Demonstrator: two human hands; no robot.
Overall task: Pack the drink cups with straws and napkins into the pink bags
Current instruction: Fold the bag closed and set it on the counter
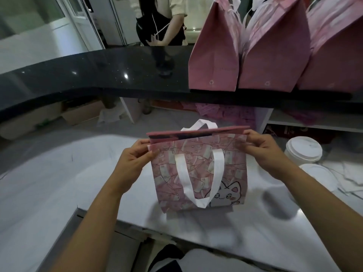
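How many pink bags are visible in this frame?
4. One printed bag stands on the white worktop, held by the left hand and right hand; three plain bags line the black counter. Pink items beneath may be more.

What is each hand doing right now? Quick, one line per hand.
Left hand: closed, pinching the left top corner of the pink bag.
Right hand: closed, pinching the right top corner of the same bag.

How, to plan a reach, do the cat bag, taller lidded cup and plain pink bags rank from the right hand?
1. Cat bag: held by the right hand.
2. Taller lidded cup: just to its right.
3. Plain pink bags: back on the black counter.
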